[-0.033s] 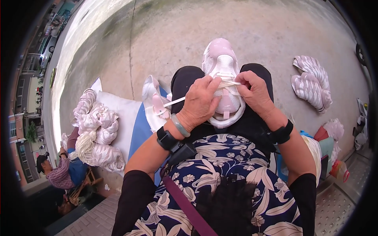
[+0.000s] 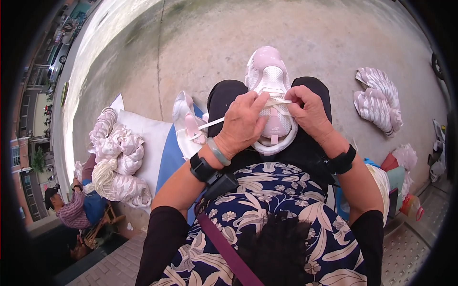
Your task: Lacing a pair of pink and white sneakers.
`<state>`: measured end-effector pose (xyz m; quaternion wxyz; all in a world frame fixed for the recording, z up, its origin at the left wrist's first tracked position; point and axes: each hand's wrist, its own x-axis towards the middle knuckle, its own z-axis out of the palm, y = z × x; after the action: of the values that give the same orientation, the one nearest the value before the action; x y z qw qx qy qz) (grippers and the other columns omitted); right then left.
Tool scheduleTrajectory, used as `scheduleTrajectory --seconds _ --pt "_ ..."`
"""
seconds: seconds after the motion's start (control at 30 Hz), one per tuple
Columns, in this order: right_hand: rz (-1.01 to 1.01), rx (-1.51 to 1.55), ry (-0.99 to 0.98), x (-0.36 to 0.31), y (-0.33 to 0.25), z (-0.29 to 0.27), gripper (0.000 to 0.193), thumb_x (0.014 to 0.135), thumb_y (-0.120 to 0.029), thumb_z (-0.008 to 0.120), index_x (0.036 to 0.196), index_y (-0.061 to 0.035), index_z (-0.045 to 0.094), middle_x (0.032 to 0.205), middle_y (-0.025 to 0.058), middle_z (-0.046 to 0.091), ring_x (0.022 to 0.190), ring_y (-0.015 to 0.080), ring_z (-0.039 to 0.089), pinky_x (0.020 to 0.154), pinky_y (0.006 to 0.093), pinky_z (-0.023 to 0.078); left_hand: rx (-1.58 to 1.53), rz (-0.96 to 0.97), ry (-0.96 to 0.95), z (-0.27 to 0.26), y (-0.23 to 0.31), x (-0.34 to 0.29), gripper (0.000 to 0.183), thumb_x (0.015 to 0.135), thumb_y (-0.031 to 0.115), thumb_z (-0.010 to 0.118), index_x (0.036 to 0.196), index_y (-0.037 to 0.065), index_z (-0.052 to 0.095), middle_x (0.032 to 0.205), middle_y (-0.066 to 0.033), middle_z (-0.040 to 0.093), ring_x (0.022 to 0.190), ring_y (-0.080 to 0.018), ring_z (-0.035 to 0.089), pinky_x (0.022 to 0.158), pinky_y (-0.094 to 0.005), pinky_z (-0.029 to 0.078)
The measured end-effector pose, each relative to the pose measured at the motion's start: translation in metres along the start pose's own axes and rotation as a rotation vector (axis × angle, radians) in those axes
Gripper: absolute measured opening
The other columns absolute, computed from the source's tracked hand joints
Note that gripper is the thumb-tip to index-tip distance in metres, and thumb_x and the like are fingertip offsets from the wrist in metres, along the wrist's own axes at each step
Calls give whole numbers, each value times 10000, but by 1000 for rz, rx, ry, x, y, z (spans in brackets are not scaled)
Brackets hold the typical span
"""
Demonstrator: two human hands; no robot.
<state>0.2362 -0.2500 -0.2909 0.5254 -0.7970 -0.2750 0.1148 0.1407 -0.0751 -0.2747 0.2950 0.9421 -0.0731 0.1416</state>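
On my lap, between my knees, rests a pink and white shoe upper, its toe pointing away from me. My left hand lies over the left side of its lacing, fingers bent and closed at the lace; the fingertips partly hide what they grip. At the right edge of the lacing, my right hand pinches a cream-white shoelace between thumb and forefinger. A white strand stretches from under my left hand toward another pink and white upper beside my left thigh.
Bundled uppers lie on a white sheet at left. Two stacks of uppers sit on the concrete floor at right. Beside my right forearm are more pale bundles and a metal surface. Another person sits at far left.
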Motion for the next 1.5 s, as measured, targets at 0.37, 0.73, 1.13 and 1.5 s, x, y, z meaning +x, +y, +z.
scheduleTrajectory --seconds 0.37,0.73,1.13,1.5 --pt "151 -32 -134 12 5 -14 133 710 -129 604 741 -5 569 783 106 567 732 214 558 675 305 449 204 75 -42 9 2 -6 412 723 91 643 1130 104 579 1084 -193 516 912 -332 533 778 -386 456" --pt "225 -307 -18 17 4 5 316 694 -322 622 661 -9 597 726 178 597 698 322 589 656 397 448 135 0 25 0 6 0 358 758 144 638 1091 52 545 984 -150 577 825 -334 573 713 -398 477" --pt "448 -199 -29 25 -4 7 200 643 -249 607 683 -53 610 723 139 634 727 288 618 688 357 471 57 -173 14 -7 2 9 198 810 234 605 766 48 554 696 -146 578 645 -350 583 552 -424 451" --pt "511 0 9 26 3 2 167 662 -202 627 729 -49 615 692 91 616 668 215 589 658 319 465 -100 -113 19 -58 -19 9 171 843 91 613 716 8 533 542 -56 454 503 -113 398 468 -268 354"
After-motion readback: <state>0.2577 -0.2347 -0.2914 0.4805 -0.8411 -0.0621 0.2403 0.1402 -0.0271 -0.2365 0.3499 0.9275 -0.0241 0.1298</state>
